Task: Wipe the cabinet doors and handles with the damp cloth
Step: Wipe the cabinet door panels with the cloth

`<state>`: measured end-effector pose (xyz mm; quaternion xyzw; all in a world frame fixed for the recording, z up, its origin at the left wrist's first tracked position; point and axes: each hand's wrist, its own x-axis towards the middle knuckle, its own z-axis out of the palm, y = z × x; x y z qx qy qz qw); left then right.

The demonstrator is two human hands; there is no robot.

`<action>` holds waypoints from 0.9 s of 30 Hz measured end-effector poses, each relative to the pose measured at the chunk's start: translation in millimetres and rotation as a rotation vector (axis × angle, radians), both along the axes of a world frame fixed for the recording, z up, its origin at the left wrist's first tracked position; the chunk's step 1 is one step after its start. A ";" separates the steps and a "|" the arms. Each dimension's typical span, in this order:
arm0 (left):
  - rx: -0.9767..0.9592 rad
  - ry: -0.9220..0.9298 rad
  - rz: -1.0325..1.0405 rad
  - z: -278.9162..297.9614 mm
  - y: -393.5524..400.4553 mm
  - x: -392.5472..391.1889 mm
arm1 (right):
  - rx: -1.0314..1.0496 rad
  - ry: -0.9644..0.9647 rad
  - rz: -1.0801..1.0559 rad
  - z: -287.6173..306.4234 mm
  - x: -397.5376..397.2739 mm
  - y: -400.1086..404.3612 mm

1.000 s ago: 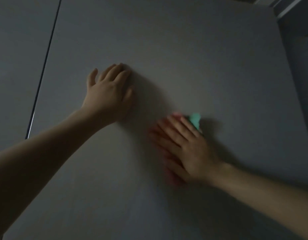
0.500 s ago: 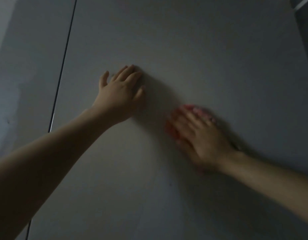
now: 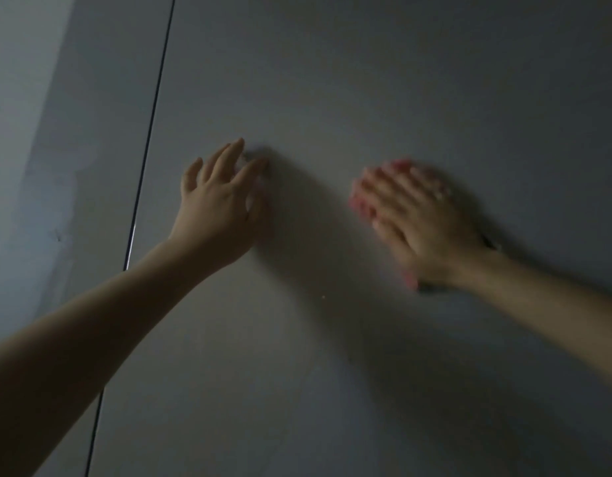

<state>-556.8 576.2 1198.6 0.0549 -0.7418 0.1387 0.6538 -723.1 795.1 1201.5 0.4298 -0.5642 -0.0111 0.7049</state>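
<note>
Change: right hand [image 3: 424, 222] is shifted toward 1 o'clock since one second ago.
Left hand [image 3: 219, 207]: fingers spread, pressed on flat grey cabinet door [image 3: 366, 80].
Right fingers: flat, blurred.
Pink cloth [image 3: 357, 201]: pressed beneath right hand, at 3 o'clock of left.

Bare cabinet door [image 3: 366, 80] lies open above both hands; only the left hand [image 3: 218, 208] blocks leftward.

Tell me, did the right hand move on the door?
Yes. The right hand slid up the cabinet door, parallel to the dark gap: from well below the resting left hand to almost level with it.
</note>
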 end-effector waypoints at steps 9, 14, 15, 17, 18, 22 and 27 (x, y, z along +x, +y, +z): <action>0.112 0.023 0.076 -25.2 -0.7 15.3 | 0.210 -0.120 0.184 -54.1 36.0 -49.9; 0.144 -0.023 0.115 -39.7 5.9 23.6 | 0.381 -0.060 0.124 -46.7 21.5 -31.7; 0.148 -0.022 0.112 -41.4 6.8 26.2 | 0.366 -0.040 0.120 -48.4 19.5 -33.7; 0.146 -0.016 0.105 -43.8 6.3 31.9 | 0.321 -0.028 0.140 -54.8 16.9 -37.7; 0.138 -0.016 0.104 -44.2 4.5 34.8 | 0.305 -0.023 0.145 -55.3 17.6 -38.1; 0.120 -0.027 0.109 -41.2 -10.1 42.6 | 0.105 -0.049 0.099 -15.9 25.6 -50.2; 0.146 0.000 0.059 -41.6 -32.4 48.5 | -0.163 -0.109 0.106 3.5 56.9 -97.6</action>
